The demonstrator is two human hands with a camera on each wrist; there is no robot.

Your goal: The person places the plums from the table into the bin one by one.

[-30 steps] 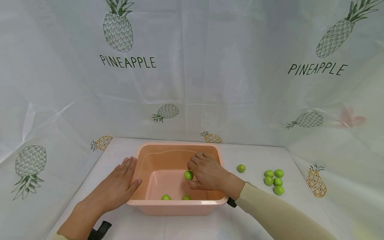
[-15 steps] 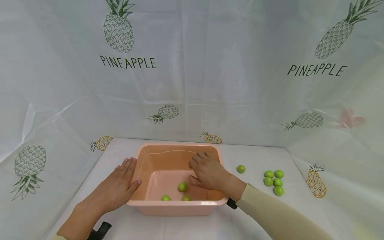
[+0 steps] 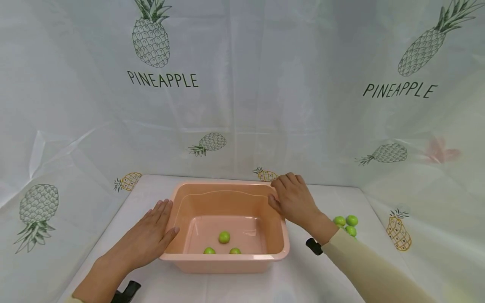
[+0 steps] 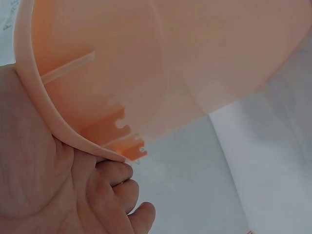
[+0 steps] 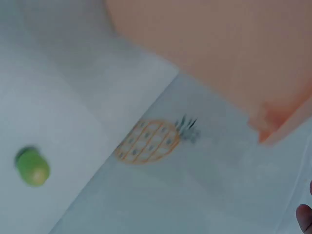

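A peach plastic basin [image 3: 227, 264] stands on the table with three limes [image 3: 224, 237] on its floor. My left hand [image 3: 151, 235] lies with straight fingers along the basin's left rim; the left wrist view shows the palm against the rim [image 4: 41, 105]. Over the right rim is my right hand [image 3: 295, 200], palm down, fingers loosely bent and holding nothing. Only a few fingertips [image 5: 304, 217] of it show in the right wrist view. A single lime [image 5: 32, 166] on the table appears there, blurred; in the head view my right hand and forearm hide it.
Several more limes [image 3: 351, 220] sit in a cluster on the right of the table [image 3: 322, 277], partly behind my right sleeve [image 3: 363, 261]. A white sheet printed with pineapples [image 3: 242, 105] hangs behind and at both sides.
A lime dropped from my right hand into the basin and rolled slightly left. My right hand then moved up and right, out to the right rim. The left hand has stayed put.
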